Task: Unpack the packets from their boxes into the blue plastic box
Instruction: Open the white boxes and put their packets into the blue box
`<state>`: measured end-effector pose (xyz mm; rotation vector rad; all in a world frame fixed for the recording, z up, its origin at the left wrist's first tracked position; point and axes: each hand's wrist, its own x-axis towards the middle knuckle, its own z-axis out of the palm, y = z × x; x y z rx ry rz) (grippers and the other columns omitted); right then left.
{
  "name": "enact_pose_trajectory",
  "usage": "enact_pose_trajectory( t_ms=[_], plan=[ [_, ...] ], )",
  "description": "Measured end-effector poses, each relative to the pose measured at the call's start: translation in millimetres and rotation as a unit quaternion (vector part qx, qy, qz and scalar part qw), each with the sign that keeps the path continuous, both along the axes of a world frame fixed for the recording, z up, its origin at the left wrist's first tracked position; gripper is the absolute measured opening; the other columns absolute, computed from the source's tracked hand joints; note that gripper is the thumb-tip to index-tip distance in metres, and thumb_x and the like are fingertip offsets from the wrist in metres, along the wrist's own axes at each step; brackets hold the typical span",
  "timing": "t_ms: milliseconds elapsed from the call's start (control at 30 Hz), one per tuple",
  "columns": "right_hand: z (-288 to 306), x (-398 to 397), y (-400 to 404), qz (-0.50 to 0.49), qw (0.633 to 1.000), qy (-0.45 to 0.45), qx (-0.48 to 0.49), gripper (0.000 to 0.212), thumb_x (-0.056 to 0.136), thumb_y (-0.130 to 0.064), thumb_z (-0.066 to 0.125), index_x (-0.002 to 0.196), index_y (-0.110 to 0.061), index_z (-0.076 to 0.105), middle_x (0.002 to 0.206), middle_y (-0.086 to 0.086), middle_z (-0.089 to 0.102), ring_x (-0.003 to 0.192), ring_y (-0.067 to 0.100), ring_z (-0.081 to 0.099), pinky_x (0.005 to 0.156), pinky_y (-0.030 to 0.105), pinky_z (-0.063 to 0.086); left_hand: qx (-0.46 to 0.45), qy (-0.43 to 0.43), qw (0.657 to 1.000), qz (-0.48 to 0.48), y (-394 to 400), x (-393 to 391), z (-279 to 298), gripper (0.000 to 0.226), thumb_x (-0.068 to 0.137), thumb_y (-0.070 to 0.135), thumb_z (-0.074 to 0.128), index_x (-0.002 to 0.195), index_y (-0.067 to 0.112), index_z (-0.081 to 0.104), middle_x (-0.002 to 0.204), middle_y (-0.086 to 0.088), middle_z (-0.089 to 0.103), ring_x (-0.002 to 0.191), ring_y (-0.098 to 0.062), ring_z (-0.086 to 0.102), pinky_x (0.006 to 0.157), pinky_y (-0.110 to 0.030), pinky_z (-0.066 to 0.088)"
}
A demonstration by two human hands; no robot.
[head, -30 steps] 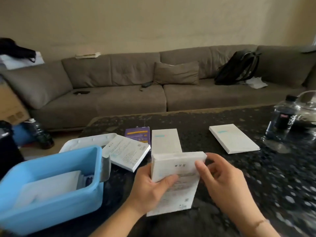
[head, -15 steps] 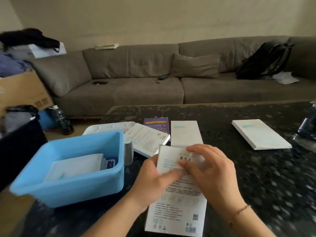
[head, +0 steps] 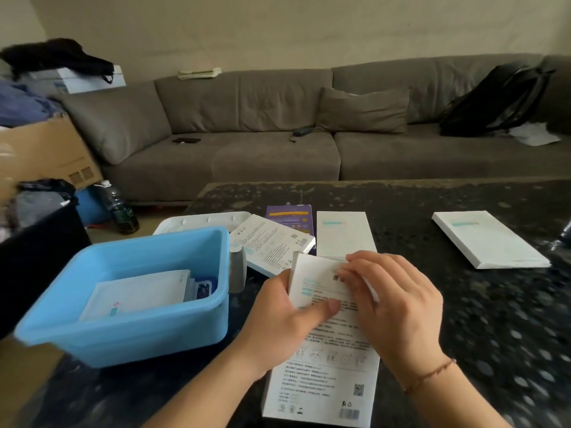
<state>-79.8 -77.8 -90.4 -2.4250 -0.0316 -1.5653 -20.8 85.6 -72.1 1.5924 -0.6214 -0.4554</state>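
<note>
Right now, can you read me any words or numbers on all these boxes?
None can be read.
White box held in both hands: printed lines, codes and barcode, too blurred.
Slanted white box beside the blue plastic box: print too small.
Purple packet: yellow stripe, unreadable.
Packets inside the blue plastic box: marks too small.

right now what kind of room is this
Most likely a home living room. A long grey sofa with a cushion runs along the wall, a dark speckled coffee table stands in front of it, and a backpack lies on the seat.
</note>
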Motion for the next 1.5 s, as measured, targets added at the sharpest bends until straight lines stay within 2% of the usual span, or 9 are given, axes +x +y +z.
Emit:
enact_pose_trajectory(
  t_ms=[267,533,667,800,933,1100,1200,1333,1500],
  plan=[
    [18.7,-0.8,0.7,0.022,0.994,0.073,0.072,0.018,0.090,-0.021,0.046,0.081,-0.019,0.062,0.078,-0.009,0.062,0.064,0.015,0.056,0.050,0.031,0.049,-0.006,-0.015,1.000,-0.021,-0.2,-3.1,3.4,0.024,0.085,0.010,0.072,0.108,0.013,0.069,0.103,-0.003,0.076,0.097,-0.021,0.073,0.084,-0.039,0.059],
    [50.1,-12.0,0.4,0.042,0.972,0.184,0.141,0.021,0.093,-0.017,0.057,0.076,-0.030,0.055,0.068,-0.018,0.056,0.063,0.009,0.055,0.053,0.030,0.046,0.005,-0.032,0.998,-0.051,4.8,-5.5,9.1,0.037,0.078,0.021,0.075,0.112,0.015,0.065,0.107,0.000,0.075,0.100,-0.018,0.072,0.084,-0.035,0.059],
    [66.7,-23.0,1.4,0.066,0.959,0.235,0.144,0.018,0.092,-0.022,0.060,0.076,-0.030,0.059,0.067,-0.017,0.059,0.064,0.007,0.055,0.056,0.031,0.046,-0.057,-0.032,0.997,-0.045,8.1,-9.2,16.6,0.044,0.076,0.012,0.082,0.114,0.015,0.060,0.102,-0.009,0.074,0.096,-0.026,0.072,0.077,-0.033,0.059],
    [84.2,-33.7,12.5,0.080,0.948,0.289,0.107,0.015,0.094,-0.029,0.055,0.079,-0.031,0.059,0.070,-0.018,0.058,0.068,0.008,0.057,0.058,0.027,0.045,-0.084,-0.061,0.995,0.009,7.9,-16.0,27.6,0.033,0.070,0.035,0.078,0.099,0.023,0.068,0.090,-0.007,0.072,0.084,-0.026,0.072,0.069,-0.031,0.057],
    [94.1,-35.4,17.3,0.106,0.935,0.322,0.108,0.010,0.091,-0.030,0.061,0.082,-0.029,0.064,0.074,-0.013,0.066,0.071,0.011,0.061,0.066,0.036,0.052,-0.065,-0.083,0.994,0.026,14.6,-16.9,34.5,0.020,0.069,0.034,0.076,0.082,0.021,0.069,0.083,-0.008,0.069,0.085,-0.030,0.070,0.069,-0.032,0.055],
    [106.0,-38.5,14.2,0.226,0.887,0.365,0.171,0.023,0.097,-0.028,0.053,0.081,-0.023,0.068,0.073,-0.011,0.070,0.069,0.007,0.066,0.067,0.025,0.053,0.031,-0.163,0.985,0.037,28.1,-13.3,43.6,0.011,0.084,0.017,0.075,0.075,0.022,0.071,0.076,0.006,0.070,0.077,-0.005,0.066,0.070,-0.014,0.048],
    [107.6,-51.3,4.7,0.270,0.867,0.361,0.212,0.020,0.086,-0.043,0.061,0.085,-0.024,0.069,0.078,-0.009,0.073,0.068,0.008,0.070,0.069,0.025,0.056,0.054,-0.195,0.978,0.048,33.6,-13.6,43.1,0.010,0.088,0.016,0.069,0.081,0.023,0.071,0.079,0.009,0.071,0.083,-0.005,0.066,0.073,-0.011,0.048],
    [110.3,-62.9,6.6,0.246,0.875,0.393,0.137,0.008,0.077,-0.031,0.078,0.076,-0.028,0.072,0.077,-0.019,0.072,0.072,-0.001,0.068,0.063,0.015,0.053,0.039,-0.210,0.974,0.080,33.2,-18.6,37.8,0.012,0.089,0.016,0.068,0.082,0.025,0.068,0.079,0.013,0.070,0.080,-0.002,0.066,0.068,-0.010,0.049],
    [133.7,-58.5,22.4,0.189,0.861,0.468,-0.061,0.008,0.085,-0.029,0.068,0.081,-0.028,0.074,0.081,-0.018,0.073,0.081,-0.004,0.066,0.071,0.012,0.053,0.035,-0.218,0.969,0.108,30.2,-20.3,33.2,0.011,0.090,0.024,0.066,0.080,0.026,0.066,0.081,0.015,0.067,0.079,0.001,0.063,0.062,-0.009,0.047]
  ],
)
